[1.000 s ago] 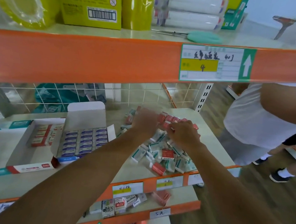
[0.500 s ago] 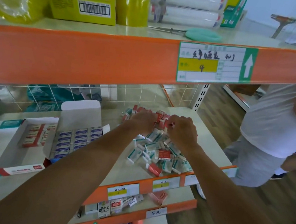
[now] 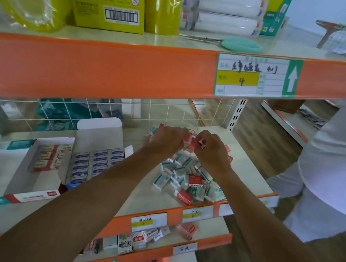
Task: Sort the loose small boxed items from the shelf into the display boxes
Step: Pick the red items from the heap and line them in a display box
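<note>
1. The right hand pinches one small red-and-white box between thumb and fingertips at the far end of the pile. The left hand is just beside it, with its fingers curled round a few red boxes, as far as the view shows.
2. The loose boxes lie in a heap on the right part of the shelf. Teal-and-white boxes are mixed with the red ones. Two open display boxes stand to the left. The nearer one holds neat rows of blue-labelled packs. The one beyond it is partly filled with red-labelled packs.
3. The step in hand looks like gathering the red boxes. It would go best if they are stacked face to face in the left hand with their printed sides the same way, so they can go into the red-labelled display box as one row.
4. It also makes sense to lift each box clear instead of dragging it, because the heap is loose and its near edge is close to the lip of the shelf.
5. The boxes are small, light cardboard with flat faces and sharp corners. They look glossy, so they are likely to slip, and a pinch across the short sides should hold them better.
</note>
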`<act>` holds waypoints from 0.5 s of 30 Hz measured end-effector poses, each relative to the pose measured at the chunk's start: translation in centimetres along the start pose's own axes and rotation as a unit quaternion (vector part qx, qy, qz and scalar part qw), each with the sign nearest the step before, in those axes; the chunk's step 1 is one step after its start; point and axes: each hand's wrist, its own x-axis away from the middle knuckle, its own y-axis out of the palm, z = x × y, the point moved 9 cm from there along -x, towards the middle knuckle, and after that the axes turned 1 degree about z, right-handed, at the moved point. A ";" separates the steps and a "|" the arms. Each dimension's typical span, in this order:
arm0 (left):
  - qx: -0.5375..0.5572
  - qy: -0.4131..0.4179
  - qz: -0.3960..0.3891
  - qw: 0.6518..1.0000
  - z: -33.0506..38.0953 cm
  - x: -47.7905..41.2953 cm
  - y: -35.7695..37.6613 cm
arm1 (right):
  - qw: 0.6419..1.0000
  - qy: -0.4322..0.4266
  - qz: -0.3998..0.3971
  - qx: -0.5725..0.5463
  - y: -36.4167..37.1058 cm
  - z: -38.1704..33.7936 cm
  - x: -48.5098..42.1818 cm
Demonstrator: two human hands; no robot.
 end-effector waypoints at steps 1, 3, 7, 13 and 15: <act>0.028 -0.021 0.006 0.999 -0.6 0.4 -0.5 | 1.000 -0.006 -0.002 -0.009 0.0 -0.5 0.1; 0.079 -0.062 0.018 0.995 -2.0 1.3 -1.3 | 0.999 -0.012 -0.018 -0.030 0.4 -1.5 0.3; 0.163 -0.109 0.055 0.979 -4.7 3.5 -3.2 | 0.996 -0.035 -0.041 -0.066 1.0 -3.9 0.5; 0.181 -0.162 0.054 0.969 -8.1 6.8 -5.7 | 0.990 -0.077 -0.055 -0.103 2.3 -8.1 1.5; 0.202 -0.181 0.049 0.961 -9.3 7.9 -6.2 | 0.990 -0.084 -0.058 -0.099 3.3 -9.0 1.6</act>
